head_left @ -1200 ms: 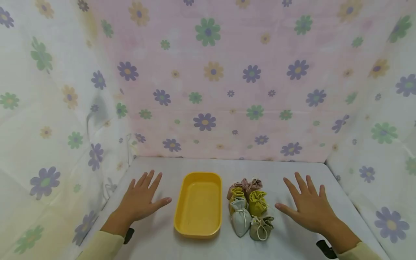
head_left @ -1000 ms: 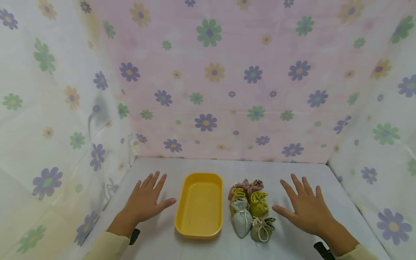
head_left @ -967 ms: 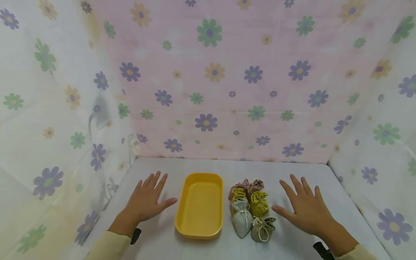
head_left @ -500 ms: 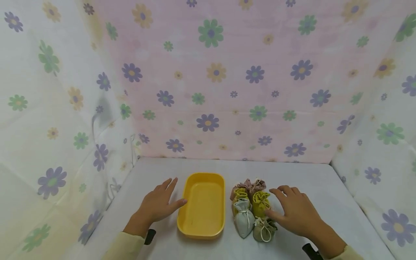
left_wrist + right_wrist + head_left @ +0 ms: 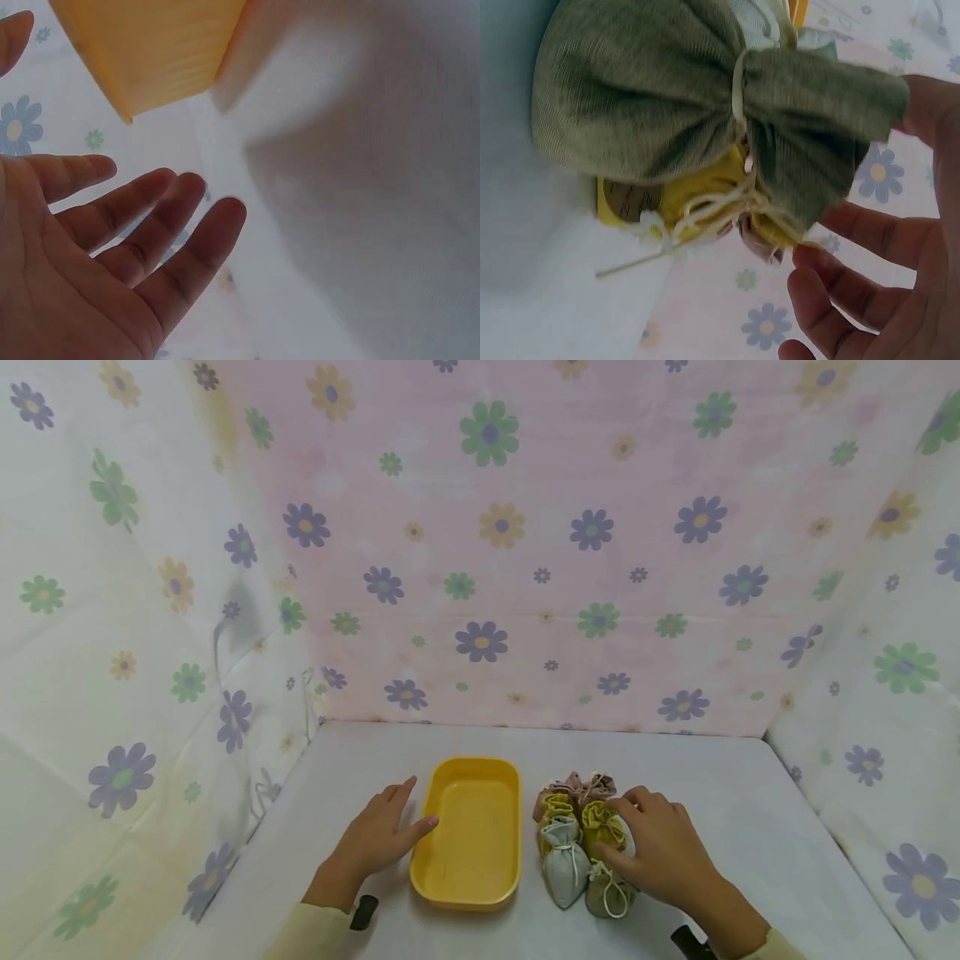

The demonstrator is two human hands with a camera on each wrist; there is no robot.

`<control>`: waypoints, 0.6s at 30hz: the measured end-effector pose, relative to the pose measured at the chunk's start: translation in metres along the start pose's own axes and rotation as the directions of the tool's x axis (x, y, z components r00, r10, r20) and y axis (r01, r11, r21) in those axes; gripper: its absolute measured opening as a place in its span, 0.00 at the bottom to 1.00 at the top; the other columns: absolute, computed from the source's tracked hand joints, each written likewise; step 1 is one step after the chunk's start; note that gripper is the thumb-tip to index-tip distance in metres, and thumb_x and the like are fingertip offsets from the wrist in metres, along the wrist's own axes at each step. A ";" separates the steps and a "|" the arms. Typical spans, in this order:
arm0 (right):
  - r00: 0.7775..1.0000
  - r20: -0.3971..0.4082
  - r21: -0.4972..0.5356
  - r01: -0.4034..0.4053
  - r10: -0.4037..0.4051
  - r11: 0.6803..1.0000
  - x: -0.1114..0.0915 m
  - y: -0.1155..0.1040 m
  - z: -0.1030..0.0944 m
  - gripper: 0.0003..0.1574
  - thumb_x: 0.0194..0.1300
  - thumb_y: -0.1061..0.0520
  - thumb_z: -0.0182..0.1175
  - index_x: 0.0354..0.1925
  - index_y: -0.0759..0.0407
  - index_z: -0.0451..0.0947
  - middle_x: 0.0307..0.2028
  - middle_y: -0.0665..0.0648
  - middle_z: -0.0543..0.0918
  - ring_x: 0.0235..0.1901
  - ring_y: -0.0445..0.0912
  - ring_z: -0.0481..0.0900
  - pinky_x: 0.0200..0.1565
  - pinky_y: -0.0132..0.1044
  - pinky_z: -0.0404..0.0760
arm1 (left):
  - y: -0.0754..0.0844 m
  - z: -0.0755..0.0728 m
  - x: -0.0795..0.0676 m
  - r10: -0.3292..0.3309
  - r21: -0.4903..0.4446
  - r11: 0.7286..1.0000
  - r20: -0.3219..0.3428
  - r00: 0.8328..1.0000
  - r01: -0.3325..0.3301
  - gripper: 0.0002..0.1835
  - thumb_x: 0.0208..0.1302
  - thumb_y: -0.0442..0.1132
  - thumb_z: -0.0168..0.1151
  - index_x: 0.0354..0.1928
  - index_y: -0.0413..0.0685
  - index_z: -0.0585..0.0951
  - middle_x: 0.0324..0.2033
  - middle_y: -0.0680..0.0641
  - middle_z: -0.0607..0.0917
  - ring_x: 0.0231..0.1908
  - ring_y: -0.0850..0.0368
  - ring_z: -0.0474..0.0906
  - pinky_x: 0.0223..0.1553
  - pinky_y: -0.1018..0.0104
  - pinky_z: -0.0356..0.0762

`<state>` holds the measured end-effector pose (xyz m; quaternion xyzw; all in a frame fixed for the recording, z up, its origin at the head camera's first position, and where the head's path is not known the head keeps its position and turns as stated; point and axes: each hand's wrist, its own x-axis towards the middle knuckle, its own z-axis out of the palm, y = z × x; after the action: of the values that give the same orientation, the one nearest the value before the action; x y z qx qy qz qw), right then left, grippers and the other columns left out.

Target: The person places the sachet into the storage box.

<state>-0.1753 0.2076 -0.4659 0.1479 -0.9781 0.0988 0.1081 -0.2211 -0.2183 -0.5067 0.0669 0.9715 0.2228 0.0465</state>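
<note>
My right hand [image 5: 663,843] reaches in over the small drawstring pouches, its thumb and index finger on either side of a mustard-yellow pouch [image 5: 602,827]. In the right wrist view, an olive-green pouch [image 5: 637,90] with a cream cord stands in front, hiding part of the fingers; the mustard one shows behind it. Beside these are a pale grey pouch [image 5: 566,868], another mustard pouch [image 5: 557,805] and dusty-pink pouches [image 5: 597,787] at the back. My left hand [image 5: 378,835] hovers with fingers extended at the left side of a yellow tray [image 5: 467,835], thumb over its rim.
A white-covered table [image 5: 675,760] lies beneath everything. Flower-print cloth [image 5: 480,568] hangs as a wall at the back, with more on both sides. Dark wrist-worn devices [image 5: 364,912] sit by the cuffs.
Both hands have moved inward from the sides. My right hand has come left to the mustard pouch with its fingers bending; my left has come right to the tray's edge.
</note>
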 end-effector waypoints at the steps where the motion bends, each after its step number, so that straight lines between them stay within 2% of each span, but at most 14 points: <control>1: 1.000 -0.010 0.005 0.005 -0.005 1.000 0.001 -0.002 0.002 0.36 0.58 0.28 0.70 0.56 0.47 0.83 0.50 0.53 0.81 0.47 0.51 0.80 0.47 0.59 0.80 | 0.000 0.002 0.001 -0.014 -0.022 1.000 0.004 1.000 0.014 0.51 0.67 0.75 0.54 0.82 0.55 0.56 0.74 0.40 0.69 0.68 0.40 0.73 0.67 0.34 0.71; 4: 1.000 -0.016 0.039 0.017 -0.017 0.999 0.001 -0.008 0.007 0.34 0.57 0.31 0.73 0.54 0.47 0.84 0.48 0.53 0.78 0.41 0.47 0.76 0.41 0.49 0.79 | 0.000 0.006 0.003 -0.039 -0.095 0.995 0.009 0.999 0.040 0.50 0.67 0.73 0.57 0.82 0.55 0.58 0.71 0.44 0.73 0.61 0.47 0.78 0.64 0.38 0.76; 7: 1.000 0.003 0.072 0.012 -0.012 0.997 0.003 -0.016 0.010 0.34 0.56 0.31 0.74 0.53 0.48 0.84 0.48 0.52 0.77 0.39 0.45 0.74 0.38 0.43 0.77 | 0.001 0.009 0.004 -0.046 -0.162 0.986 0.002 0.999 0.046 0.47 0.68 0.70 0.60 0.81 0.54 0.60 0.67 0.46 0.76 0.57 0.51 0.79 0.61 0.41 0.79; 13: 0.997 0.068 0.107 -0.044 0.037 0.993 0.008 -0.031 0.018 0.34 0.55 0.31 0.75 0.53 0.49 0.86 0.50 0.51 0.77 0.44 0.46 0.74 0.43 0.43 0.80 | 0.003 0.014 0.007 -0.062 -0.246 0.968 -0.024 0.998 0.054 0.39 0.70 0.60 0.64 0.76 0.51 0.68 0.63 0.47 0.80 0.52 0.54 0.79 0.53 0.51 0.85; 16: 0.995 0.081 0.094 -0.061 0.053 0.994 0.009 -0.037 0.024 0.35 0.54 0.32 0.76 0.53 0.50 0.85 0.48 0.50 0.76 0.43 0.46 0.73 0.43 0.42 0.80 | 0.003 0.017 0.007 -0.099 -0.329 0.940 -0.016 0.995 0.089 0.34 0.70 0.55 0.66 0.73 0.52 0.72 0.61 0.47 0.81 0.51 0.54 0.80 0.46 0.57 0.88; 18: 0.996 0.075 0.094 -0.063 0.056 0.994 0.010 -0.041 0.027 0.35 0.54 0.32 0.76 0.53 0.51 0.85 0.47 0.50 0.75 0.42 0.45 0.73 0.42 0.42 0.79 | 0.002 0.019 0.007 -0.125 -0.400 0.909 0.005 0.992 0.116 0.31 0.71 0.53 0.67 0.72 0.53 0.73 0.61 0.47 0.81 0.52 0.52 0.80 0.42 0.59 0.89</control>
<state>-0.1767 0.1608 -0.4832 0.1271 -0.9795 0.1435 0.0624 -0.2255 -0.2073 -0.5231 -0.0065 0.9083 0.4136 0.0626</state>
